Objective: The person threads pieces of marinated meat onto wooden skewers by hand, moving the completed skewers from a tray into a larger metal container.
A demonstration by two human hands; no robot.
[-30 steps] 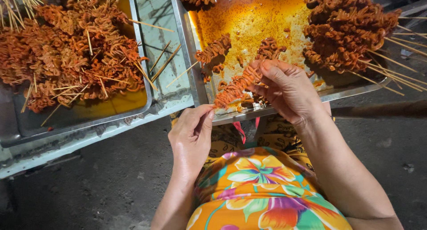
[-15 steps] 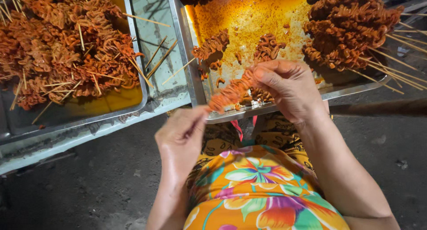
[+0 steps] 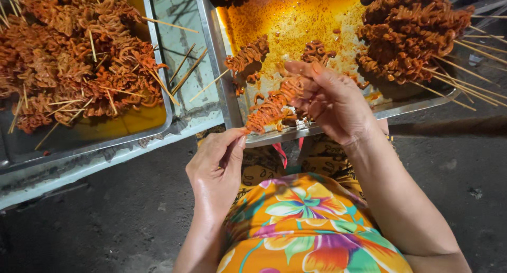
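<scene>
You are holding a skewer of marinated meat [image 3: 272, 106] over the near rim of the right-hand steel tray [image 3: 422, 101], so anything that drips is falling back into the tray and not onto your floral clothing [image 3: 311, 225]. Your left hand [image 3: 216, 170] is at the skewer's 7 o'clock end, its fingers [image 3: 235, 141] closed in a pinch on the stick's tip, bracing it along its length. Your right hand [image 3: 335, 104] is at the 1 o'clock end, fingers curled closed around the folded orange meat, apparently pressing it along the stick.

At 12 o'clock from the skewer, the tray floor is lying bare, smeared with orange marinade, with a few loose meat pieces [image 3: 316, 50] and one finished skewer [image 3: 245, 56] resting on it. At 2 o'clock, a heap of finished skewers [image 3: 412, 35] is piling up in the tray's far right corner, sticks pointing outward for easy grabbing.

At 10 o'clock, bare bamboo sticks [image 3: 185, 67] are lying on the counter [image 3: 179, 25] between the trays, within your left hand's reach. Farther out at 9 to 10 o'clock, a second tray [image 3: 105, 135] is holding a larger mound of skewered meat [image 3: 79, 67]. Dark pavement [image 3: 95, 225] is showing below.
</scene>
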